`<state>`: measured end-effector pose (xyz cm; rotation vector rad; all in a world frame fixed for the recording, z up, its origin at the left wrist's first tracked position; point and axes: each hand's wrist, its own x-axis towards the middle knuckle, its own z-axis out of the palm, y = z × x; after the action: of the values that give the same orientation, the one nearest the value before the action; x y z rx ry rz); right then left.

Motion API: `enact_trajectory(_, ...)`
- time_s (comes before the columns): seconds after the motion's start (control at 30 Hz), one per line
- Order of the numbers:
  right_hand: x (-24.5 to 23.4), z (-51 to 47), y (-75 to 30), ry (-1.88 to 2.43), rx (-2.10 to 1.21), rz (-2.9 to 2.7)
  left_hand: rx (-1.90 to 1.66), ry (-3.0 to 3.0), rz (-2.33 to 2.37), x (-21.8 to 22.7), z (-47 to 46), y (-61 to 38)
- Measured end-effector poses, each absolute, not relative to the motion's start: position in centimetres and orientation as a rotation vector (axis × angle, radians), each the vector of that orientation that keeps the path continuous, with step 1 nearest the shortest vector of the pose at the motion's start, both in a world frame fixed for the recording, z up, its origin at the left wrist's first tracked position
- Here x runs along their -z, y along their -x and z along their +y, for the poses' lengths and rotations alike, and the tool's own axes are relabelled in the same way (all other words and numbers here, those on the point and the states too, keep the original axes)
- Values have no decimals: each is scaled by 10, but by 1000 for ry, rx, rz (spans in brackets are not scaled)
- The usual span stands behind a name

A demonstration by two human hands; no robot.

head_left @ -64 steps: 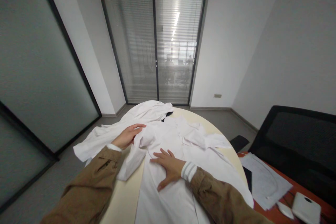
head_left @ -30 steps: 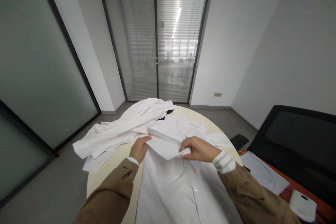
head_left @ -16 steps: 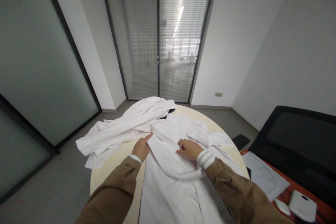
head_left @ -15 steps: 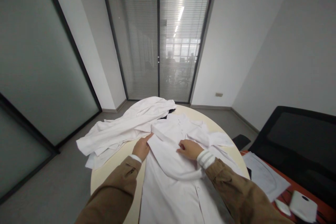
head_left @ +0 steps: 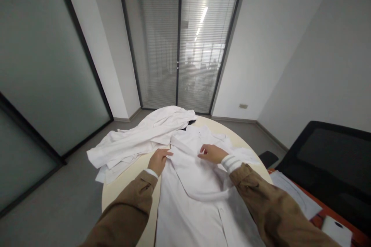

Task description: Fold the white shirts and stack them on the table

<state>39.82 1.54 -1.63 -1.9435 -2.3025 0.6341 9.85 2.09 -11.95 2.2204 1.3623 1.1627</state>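
A white button-up shirt (head_left: pixel 189 216) lies spread over the round table in front of me, one sleeve (head_left: pixel 199 179) folded across its body. At the shirt's left side edge, my left hand (head_left: pixel 158 161) is closed, pinching the cloth between thumb and fingers. My right hand (head_left: pixel 213 154) is over the upper body of the shirt, its fingers curled together on a bit of the fabric. Just how much cloth sits in the right fingers is hidden. The collar end points away from me, and some buttons show down the front.
Another white garment (head_left: pixel 139 133) lies heaped at the table's far left, hanging over the edge. The pale round table (head_left: pixel 114 197) has a black chair (head_left: pixel 333 162) to its right. An orange surface there holds papers (head_left: pixel 295 193) and a white device (head_left: pixel 336 231). Glass doors (head_left: pixel 178 46) stand behind.
The right hand has shifted slightly up and the folded sleeve's cloth has spread a little. My left fingers have moved slightly along the shirt's edge. The view has tilted slightly.
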Motion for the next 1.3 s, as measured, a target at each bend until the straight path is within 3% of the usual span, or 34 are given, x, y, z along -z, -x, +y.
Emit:
enact_trajectory(0.23, 6, 51, -318, 1786, -448, -2254, -1204, -2411, 1091, 117, 17, -101)
enact_trajectory(0.43, 22, 84, -284, 1759, -567, -2136, -1197, -2345, 1017, 113, 17, -102)
enact_trajectory(0.9, 31, 134, -299, 1479, -789, -1834, -1310, -2011, 1360, 116, 28, -96)
enact_trajectory(1.3, 29, 85, -362, 1766, -1193, -1936, -1154, -1933, 1394, 107, 24, -96)
